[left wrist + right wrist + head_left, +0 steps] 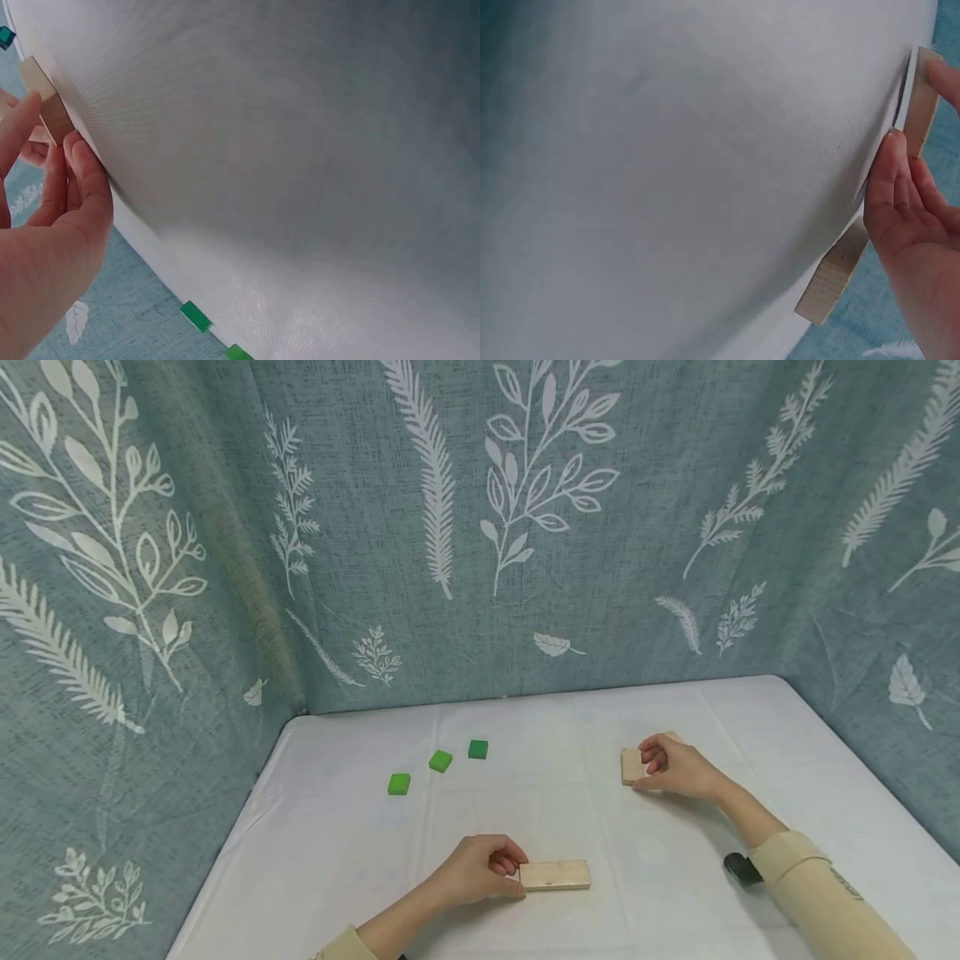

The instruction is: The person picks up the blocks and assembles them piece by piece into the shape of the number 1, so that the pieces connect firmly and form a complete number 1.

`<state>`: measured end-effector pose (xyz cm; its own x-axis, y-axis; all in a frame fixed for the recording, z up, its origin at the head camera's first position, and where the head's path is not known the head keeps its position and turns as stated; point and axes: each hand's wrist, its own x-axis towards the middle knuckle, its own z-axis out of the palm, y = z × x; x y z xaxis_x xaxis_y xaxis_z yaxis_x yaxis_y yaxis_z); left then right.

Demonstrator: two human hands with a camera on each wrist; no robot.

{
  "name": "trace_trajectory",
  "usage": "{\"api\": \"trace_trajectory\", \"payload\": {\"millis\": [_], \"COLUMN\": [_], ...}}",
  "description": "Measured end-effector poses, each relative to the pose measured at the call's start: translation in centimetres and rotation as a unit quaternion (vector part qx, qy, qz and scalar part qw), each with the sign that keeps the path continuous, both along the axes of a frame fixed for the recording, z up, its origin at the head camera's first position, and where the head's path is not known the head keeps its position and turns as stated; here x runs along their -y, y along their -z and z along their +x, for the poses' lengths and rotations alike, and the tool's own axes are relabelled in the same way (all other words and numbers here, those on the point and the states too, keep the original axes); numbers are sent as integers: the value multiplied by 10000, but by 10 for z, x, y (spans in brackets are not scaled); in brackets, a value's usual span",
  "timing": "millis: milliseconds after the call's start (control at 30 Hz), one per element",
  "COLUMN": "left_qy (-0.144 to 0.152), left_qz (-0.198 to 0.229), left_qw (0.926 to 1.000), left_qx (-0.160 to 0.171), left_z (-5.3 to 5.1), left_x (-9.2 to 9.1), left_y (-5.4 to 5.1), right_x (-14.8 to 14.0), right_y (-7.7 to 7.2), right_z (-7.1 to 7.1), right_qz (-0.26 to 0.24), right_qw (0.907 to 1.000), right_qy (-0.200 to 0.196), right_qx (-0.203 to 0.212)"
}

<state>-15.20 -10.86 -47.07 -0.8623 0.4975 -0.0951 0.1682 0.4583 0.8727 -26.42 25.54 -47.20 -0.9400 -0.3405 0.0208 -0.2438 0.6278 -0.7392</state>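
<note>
My left hand [480, 870] pinches the left end of a long pale wooden block [555, 875], which lies flat near the front middle of the table. In the left wrist view, thumb and fingers close about the end of that block [49, 101]. Farther back on the right, my right hand [681, 770] holds a second wooden block [632, 766] between thumb and fingers, partly covering it. Another wooden block [672, 737] lies just behind the right hand, mostly hidden in the head view; the right wrist view shows more of this block [831, 274].
Three small green squares stand at the back left: a light one [399, 784], another light one [440, 761] and a darker one [477, 749]. A black object [741, 868] shows beside the right sleeve. A patterned curtain [480, 527] borders the white table [337, 827].
</note>
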Motion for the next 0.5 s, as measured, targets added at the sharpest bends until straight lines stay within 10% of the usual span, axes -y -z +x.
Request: {"api": "trace_trajectory", "payload": {"millis": [500], "left_qy": [-28], "left_qz": [-8], "left_qw": [10000], "left_qx": [0], "left_z": [2], "left_x": [-2], "left_y": [-1], "right_x": [6], "right_y": [0], "right_z": [6], "right_qz": [19], "right_qw": [9995], "right_qy": [302], "right_qx": [105]}}
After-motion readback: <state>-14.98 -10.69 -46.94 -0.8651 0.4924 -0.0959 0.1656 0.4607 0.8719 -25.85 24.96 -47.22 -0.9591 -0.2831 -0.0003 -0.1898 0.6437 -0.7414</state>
